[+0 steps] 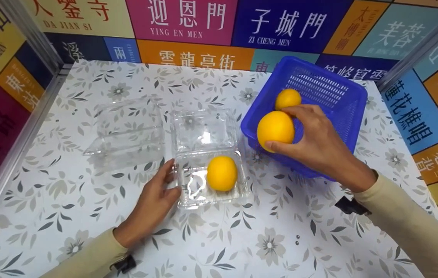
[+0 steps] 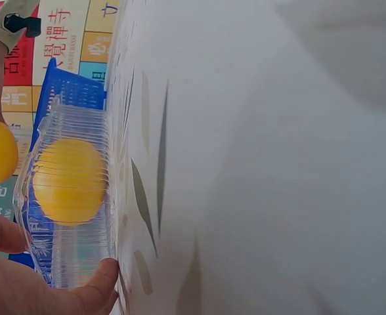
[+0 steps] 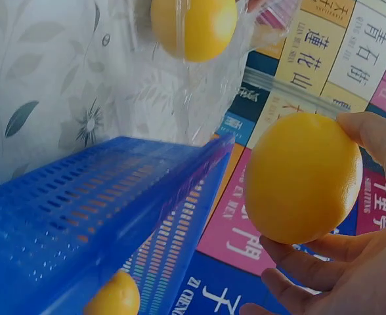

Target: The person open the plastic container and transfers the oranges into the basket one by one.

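Note:
My right hand (image 1: 315,141) grips an orange (image 1: 275,131) between thumb and fingers, above the near left rim of a blue plastic basket (image 1: 358,100). Another orange (image 1: 288,99) lies inside that basket, just behind the held one. A clear hinged plastic box (image 1: 192,199) stands with its lid (image 1: 192,133) folded back, and one orange (image 1: 222,173) sits in the right part of its base. At the left side of the box, my left hand (image 1: 153,202) rests its fingers and thumb (image 2: 2,233) against the wall.
Left of the box lies another clear plastic container (image 1: 126,131), also unfolded. A white cloth (image 1: 219,247) with grey flowers and leaves covers the table. Colourful panels (image 1: 188,23) with printed characters close off the back and both sides.

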Demonstrator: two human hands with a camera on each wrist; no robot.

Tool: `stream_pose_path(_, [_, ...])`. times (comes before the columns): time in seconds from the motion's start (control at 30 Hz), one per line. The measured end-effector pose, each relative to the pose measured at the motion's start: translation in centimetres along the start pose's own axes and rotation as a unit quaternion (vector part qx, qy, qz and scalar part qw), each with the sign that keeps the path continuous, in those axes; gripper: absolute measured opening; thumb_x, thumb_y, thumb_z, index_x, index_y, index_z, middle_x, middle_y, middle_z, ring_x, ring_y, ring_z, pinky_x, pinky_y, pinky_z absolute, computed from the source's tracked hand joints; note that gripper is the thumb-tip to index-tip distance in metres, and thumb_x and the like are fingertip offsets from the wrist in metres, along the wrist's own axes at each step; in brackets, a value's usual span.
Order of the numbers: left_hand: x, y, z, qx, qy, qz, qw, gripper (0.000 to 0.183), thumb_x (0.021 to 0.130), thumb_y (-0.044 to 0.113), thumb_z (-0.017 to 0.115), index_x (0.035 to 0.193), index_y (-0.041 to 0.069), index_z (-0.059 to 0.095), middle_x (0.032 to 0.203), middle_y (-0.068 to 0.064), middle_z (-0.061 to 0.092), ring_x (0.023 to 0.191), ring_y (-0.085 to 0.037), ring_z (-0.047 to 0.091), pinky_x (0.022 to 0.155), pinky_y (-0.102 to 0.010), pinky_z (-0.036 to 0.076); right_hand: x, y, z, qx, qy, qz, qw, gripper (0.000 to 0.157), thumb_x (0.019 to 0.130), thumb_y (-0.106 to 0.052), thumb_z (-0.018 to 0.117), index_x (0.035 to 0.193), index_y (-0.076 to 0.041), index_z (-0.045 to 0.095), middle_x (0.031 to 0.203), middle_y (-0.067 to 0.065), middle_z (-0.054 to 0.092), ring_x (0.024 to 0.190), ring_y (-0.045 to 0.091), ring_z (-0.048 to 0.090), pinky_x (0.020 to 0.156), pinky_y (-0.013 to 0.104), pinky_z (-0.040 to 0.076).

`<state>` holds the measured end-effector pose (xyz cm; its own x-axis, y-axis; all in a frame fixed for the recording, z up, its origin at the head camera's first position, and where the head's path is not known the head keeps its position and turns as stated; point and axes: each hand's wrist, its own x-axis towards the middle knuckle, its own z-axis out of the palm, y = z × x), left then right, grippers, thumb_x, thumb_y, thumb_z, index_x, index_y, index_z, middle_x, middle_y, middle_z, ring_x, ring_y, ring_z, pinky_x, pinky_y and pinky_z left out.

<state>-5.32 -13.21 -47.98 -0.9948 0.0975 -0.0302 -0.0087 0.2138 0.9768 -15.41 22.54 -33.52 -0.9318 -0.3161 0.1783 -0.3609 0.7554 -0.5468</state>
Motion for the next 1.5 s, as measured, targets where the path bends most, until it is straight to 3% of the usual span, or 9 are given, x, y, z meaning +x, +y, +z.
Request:
stream_pose_path(0.27, [0.0, 0.1, -0.1, 0.007, 0.001, -0.005, 1.0000, 0.075, 0.102, -0.002, 0.060, 0.172, -0.001, 0.030, 0.167, -0.020, 0.047, 0.143, -0.036, 0.054, 0.118, -0.050, 0.048, 1.3, 0.7, -1.1, -0.016, -0.032, 0.074, 0.997, 0.089, 0.087, -0.056, 0.090, 0.154, -0.005, 0.060, 0.149, 0.020, 0.058, 0.136, 0.042, 0.046, 0.101, 0.065, 0.049])
stream_pose_path(0.5, [0.0, 0.2, -0.1, 0.013, 0.004, -0.002, 0.9999, 0.075, 0.102, -0.003, 0.060, 0.171, -0.002, 0.031, 0.166, -0.020, 0.048, 0.142, -0.036, 0.055, 0.118, -0.050, 0.048, 2.4, 1.6, -2.2, -0.032, -0.047, 0.099, 0.994, 0.092, 0.090, -0.062, 0.085, 0.156, -0.004, 0.057, 0.151, 0.020, 0.057, 0.134, 0.043, 0.046, 0.101, 0.063, 0.049])
stream_pose_path(0.67, [0.0, 0.3, -0.1, 0.007, 0.005, 0.001, 1.0000, 0.075, 0.101, -0.004, 0.061, 0.170, -0.003, 0.032, 0.166, -0.022, 0.049, 0.140, -0.037, 0.056, 0.116, -0.050, 0.049, 3.6, 2.6, -3.1, -0.025, -0.061, 0.101, 0.993, 0.093, 0.090, -0.064, 0.084, 0.155, -0.002, 0.058, 0.145, 0.019, 0.063, 0.129, 0.039, 0.053, 0.095, 0.052, 0.053])
stream_pose_path(0.83, [0.0, 0.4, 0.0, 0.001, 0.003, 0.001, 1.0000, 0.074, 0.101, -0.004, 0.062, 0.170, -0.004, 0.033, 0.166, -0.022, 0.048, 0.139, -0.037, 0.055, 0.116, -0.050, 0.049, 4.6, 3.7, -3.6, -0.030, -0.086, 0.132, 0.987, 0.099, 0.088, -0.070, 0.082, 0.156, -0.002, 0.056, 0.143, 0.021, 0.063, 0.120, 0.037, 0.059, 0.086, 0.042, 0.053])
stream_pose_path(1.07, [0.1, 0.3, 0.1, -0.009, -0.001, -0.006, 0.9999, 0.075, 0.102, -0.004, 0.061, 0.171, -0.003, 0.030, 0.169, -0.022, 0.045, 0.143, -0.038, 0.053, 0.115, -0.043, 0.052, 5.5, 5.3, -4.0, -0.061, -0.120, 0.147, 0.980, 0.093, 0.089, -0.071, 0.080, 0.146, 0.000, 0.061, 0.130, 0.021, 0.067, 0.108, 0.036, 0.060, 0.081, 0.043, 0.050])
stream_pose_path(1.17, [0.2, 0.3, 0.1, -0.009, -0.005, -0.009, 0.9999, 0.075, 0.103, -0.003, 0.060, 0.172, -0.002, 0.029, 0.171, -0.021, 0.042, 0.146, -0.038, 0.051, 0.117, -0.046, 0.050, 5.9, 5.9, -4.2, -0.069, -0.133, 0.151, 0.977, 0.091, 0.089, -0.070, 0.081, 0.143, 0.001, 0.063, 0.126, 0.021, 0.068, 0.105, 0.035, 0.061, 0.080, 0.043, 0.050])
stream_pose_path(1.37, [0.2, 0.2, 0.0, -0.004, -0.005, -0.006, 1.0000, 0.077, 0.102, -0.004, 0.060, 0.172, -0.002, 0.027, 0.170, -0.022, 0.043, 0.146, -0.038, 0.052, 0.119, -0.053, 0.046, 6.7, 7.1, -4.3, -0.085, -0.160, 0.161, 0.970, 0.100, 0.087, -0.072, 0.081, 0.147, 0.005, 0.059, 0.129, 0.025, 0.066, 0.108, 0.039, 0.060, 0.083, 0.047, 0.049])
stream_pose_path(1.5, [0.1, 0.1, 0.0, -0.002, -0.001, -0.009, 1.0000, 0.078, 0.102, -0.004, 0.061, 0.172, -0.002, 0.027, 0.168, -0.022, 0.045, 0.145, -0.037, 0.053, 0.119, -0.053, 0.046, 7.3, 7.7, -4.1, -0.087, -0.180, 0.175, 0.964, 0.105, 0.087, -0.072, 0.081, 0.151, 0.007, 0.056, 0.135, 0.028, 0.064, 0.114, 0.042, 0.058, 0.092, 0.053, 0.050])
